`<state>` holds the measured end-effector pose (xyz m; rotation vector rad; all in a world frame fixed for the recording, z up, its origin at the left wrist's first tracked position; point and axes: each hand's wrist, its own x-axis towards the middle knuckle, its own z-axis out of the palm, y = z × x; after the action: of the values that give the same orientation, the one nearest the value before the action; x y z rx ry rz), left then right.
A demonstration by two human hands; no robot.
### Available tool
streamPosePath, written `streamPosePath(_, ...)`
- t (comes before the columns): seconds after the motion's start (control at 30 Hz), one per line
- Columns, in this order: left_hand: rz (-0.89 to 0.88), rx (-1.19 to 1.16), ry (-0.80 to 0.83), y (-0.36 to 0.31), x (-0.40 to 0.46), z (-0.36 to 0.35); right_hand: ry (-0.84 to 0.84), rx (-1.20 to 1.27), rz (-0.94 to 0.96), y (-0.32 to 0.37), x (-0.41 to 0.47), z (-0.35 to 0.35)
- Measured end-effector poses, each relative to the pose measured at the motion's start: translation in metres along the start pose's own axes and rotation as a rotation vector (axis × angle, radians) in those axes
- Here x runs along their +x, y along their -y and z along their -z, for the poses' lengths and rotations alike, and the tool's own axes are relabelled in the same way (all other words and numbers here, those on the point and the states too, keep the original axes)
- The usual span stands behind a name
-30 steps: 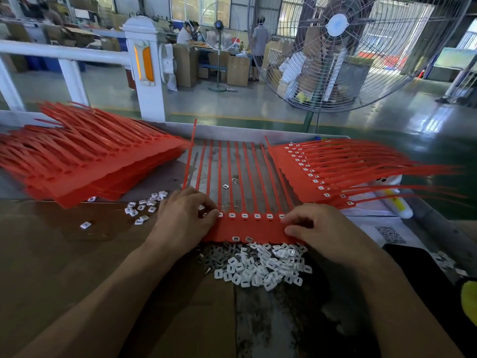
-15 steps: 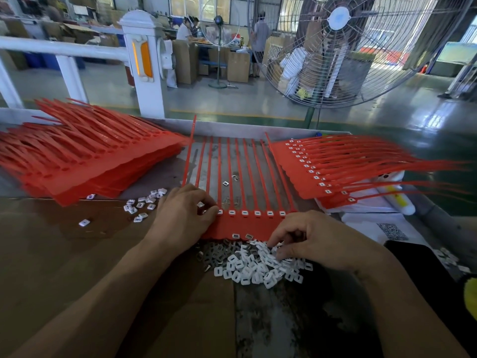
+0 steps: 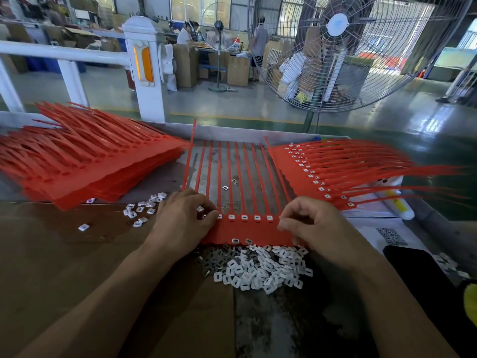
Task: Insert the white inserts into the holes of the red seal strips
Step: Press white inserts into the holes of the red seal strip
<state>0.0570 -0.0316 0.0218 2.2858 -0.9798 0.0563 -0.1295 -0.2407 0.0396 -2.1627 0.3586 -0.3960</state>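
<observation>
A red seal strip sheet lies flat in front of me, its tails running away towards the table's far edge. Several white inserts sit in its row of holes. My left hand has its fingers curled over the sheet's left end, with the thumb tip by the leftmost insert. At the right end of the row my right hand has its fingertips pinched together; what they pinch is hidden. A pile of loose white inserts lies just below the sheet, between my hands.
A tall stack of red strip sheets fills the left. Sheets with inserts fitted fan out to the right. A few loose inserts lie left of my left hand. A black phone lies at right; a big fan stands behind the table.
My right hand dropped from the sheet's right end into the insert pile, then came back up to the right end of the row of holes. My left hand stayed put.
</observation>
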Motion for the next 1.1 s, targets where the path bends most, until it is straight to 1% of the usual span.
streamPosePath(0.1,-0.008,-0.007,-0.014,0.001,0.001,-0.001,-0.175,0.036,-0.030,-0.009,0.004,0.000)
streamPosePath(0.27,-0.015,-0.008,-0.018,0.001,0.002,-0.002,-0.283,0.065,-0.117,-0.018,0.006,0.000)
streamPosePath(0.4,-0.018,-0.007,-0.015,0.001,0.002,-0.002,-0.292,0.019,-0.151,-0.022,0.007,-0.002)
streamPosePath(0.5,-0.018,-0.007,-0.013,0.000,0.002,-0.002,-0.346,0.039,-0.140,-0.021,0.008,-0.003)
streamPosePath(0.6,-0.014,-0.005,-0.013,0.000,0.002,-0.002,-0.392,-0.026,-0.119,-0.020,0.008,-0.002)
streamPosePath(0.77,-0.016,-0.003,-0.011,-0.001,0.002,-0.002,-0.457,-0.018,-0.184,-0.025,0.009,-0.003)
streamPosePath(0.93,-0.017,-0.001,-0.012,0.000,0.002,-0.002,-0.456,-0.030,-0.228,-0.029,0.012,-0.006)
streamPosePath(1.1,-0.015,-0.007,-0.008,0.000,0.002,-0.003,-0.420,-0.132,-0.229,-0.031,0.013,-0.006)
